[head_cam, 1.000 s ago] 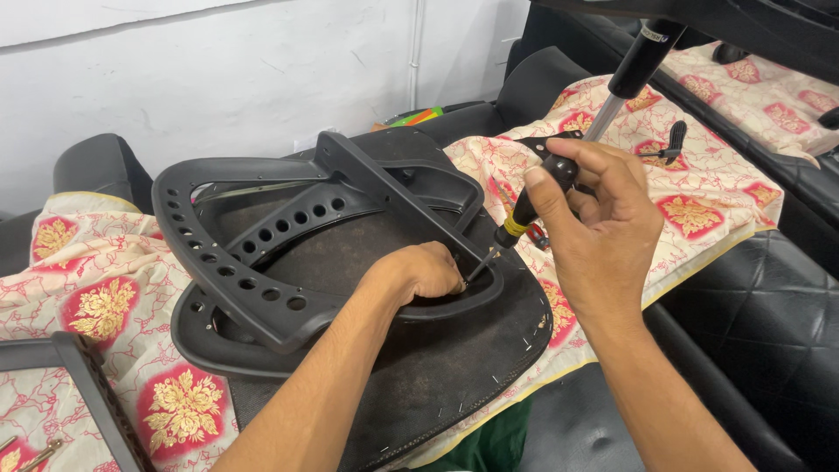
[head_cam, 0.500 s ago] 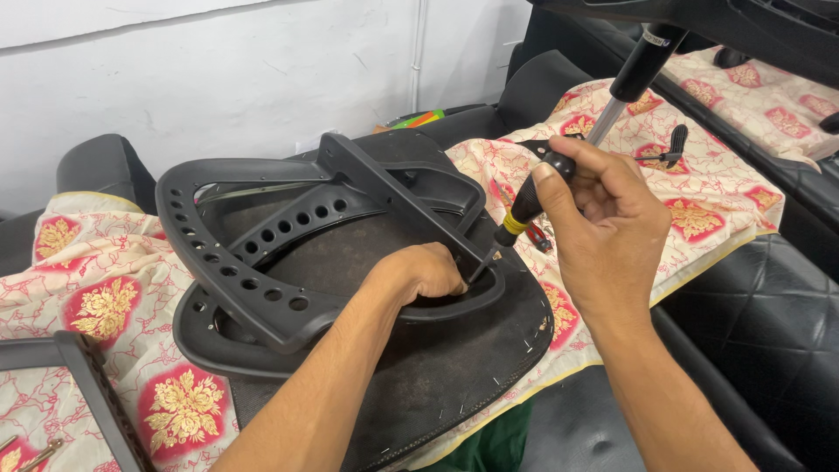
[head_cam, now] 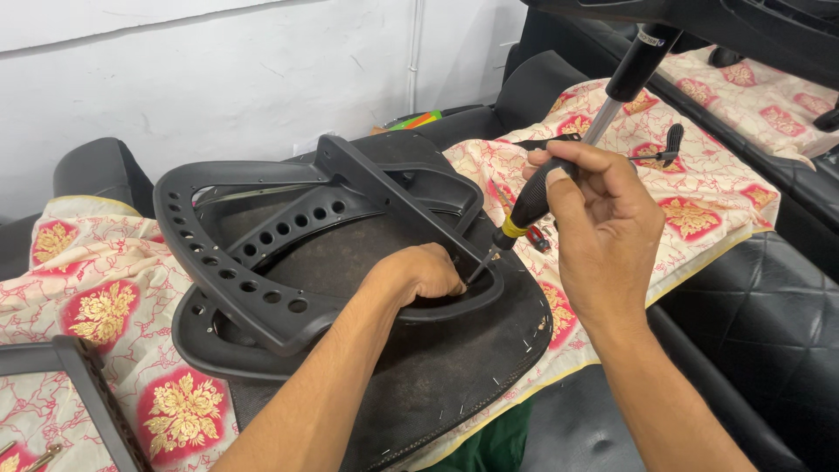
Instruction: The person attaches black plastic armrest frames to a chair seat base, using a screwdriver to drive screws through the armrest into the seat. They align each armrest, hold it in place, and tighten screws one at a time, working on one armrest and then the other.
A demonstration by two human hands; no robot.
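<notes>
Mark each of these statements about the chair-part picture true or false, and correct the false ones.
1. The right hand grips a screwdriver with a black handle and a yellow band. True.
2. The left hand rests on the white wall. False: it reaches inside the black plastic frame, beside the screwdriver's tip.
3. The frame has a row of round holes. True.
4. The cloth under the work is plain blue. False: it is cream with red and gold flower patterns.
5. The screwdriver lies flat on the cloth. False: it is held tilted, tip down at the frame.

matt black plastic chair frame (head_cam: 262, 297)
</notes>
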